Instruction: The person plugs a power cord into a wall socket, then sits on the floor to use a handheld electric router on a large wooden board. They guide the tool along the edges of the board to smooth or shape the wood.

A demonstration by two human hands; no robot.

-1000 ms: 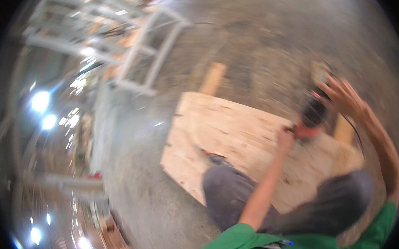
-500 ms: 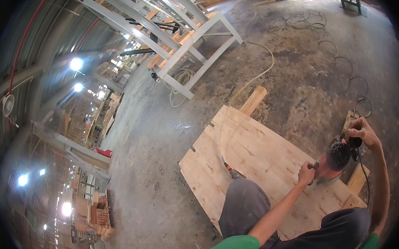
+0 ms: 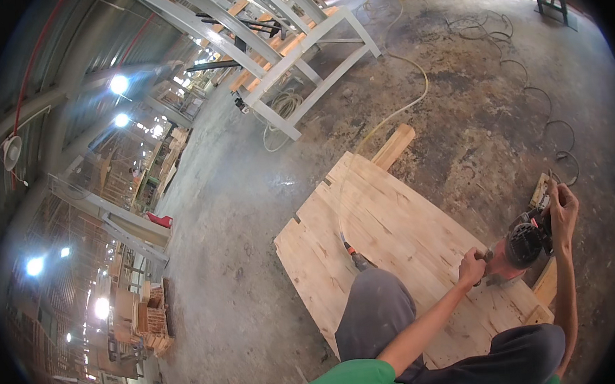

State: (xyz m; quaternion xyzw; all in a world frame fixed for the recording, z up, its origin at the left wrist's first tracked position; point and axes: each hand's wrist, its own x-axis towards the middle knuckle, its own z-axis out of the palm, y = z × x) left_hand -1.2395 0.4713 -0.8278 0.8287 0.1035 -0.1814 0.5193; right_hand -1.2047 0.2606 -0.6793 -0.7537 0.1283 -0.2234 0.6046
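A red and black corded power tool stands on the near right end of a pale wooden panel. My left hand is wrapped around its front knob. Beside the tool's dark rear end my right hand is raised, its fingers bent and pressed together. What they grip, whether the tool's rear or its cord, is hidden. Across the panel's left part lies a pale hose; its orange and dark end fitting rests by my knee.
Wooden bars stick out from under the panel. A small wooden block is near my right hand. Dark coiled cord trails over the stained concrete floor. A grey metal frame stands ahead, with coiled hose beside it.
My right hand has shifted slightly left and turned, fingers now pointing more upward by the tool's rear. My left hand stays on the knob. The tool has barely moved.
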